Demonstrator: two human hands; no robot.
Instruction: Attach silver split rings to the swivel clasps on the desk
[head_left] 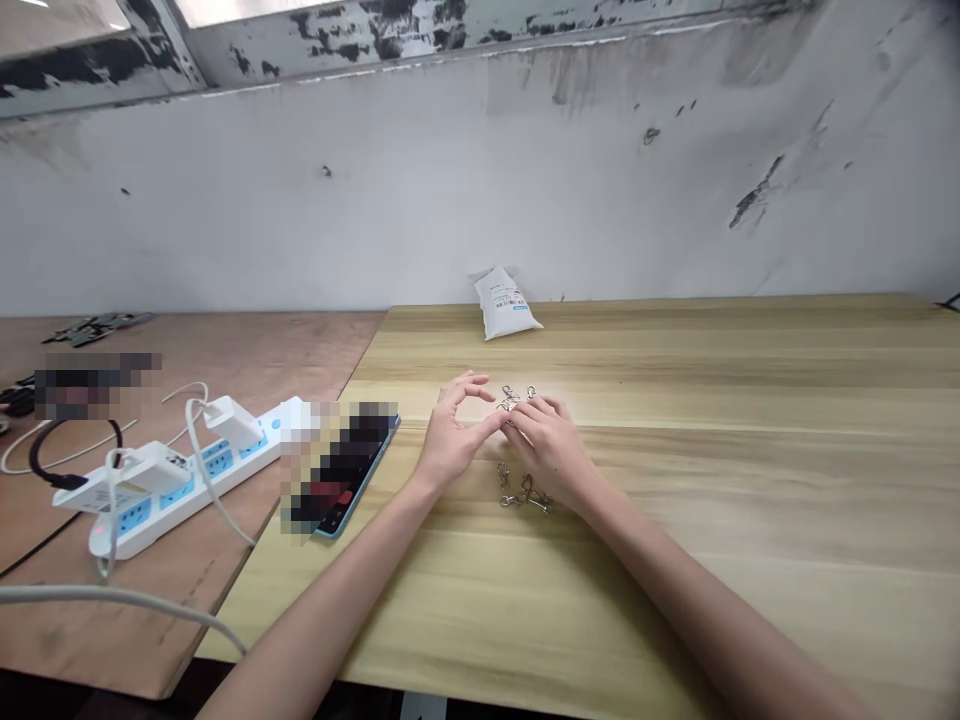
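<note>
Over the wooden table (pixel 712 480), my left hand (pixel 450 430) is open, its fingers curved well apart from the thumb. The left thumb reaches across to the fingertips of my right hand (pixel 551 440). Those right fingers are bent and closed at a small silvery swivel clasp (pixel 508 406), partly covered by them. Another metal clasp (pixel 531 391) shows just beyond the right fingers. Closer to me, below the right hand, lie several loose clasps (pixel 510 500), some overlapping.
A white printed packet (pixel 508 305) lies near the wall. To the left are a phone (pixel 349 485) and a white power strip (pixel 202 480) with plugged-in chargers and a loose cable (pixel 135 597). The brown board (pixel 300 345) borders the table.
</note>
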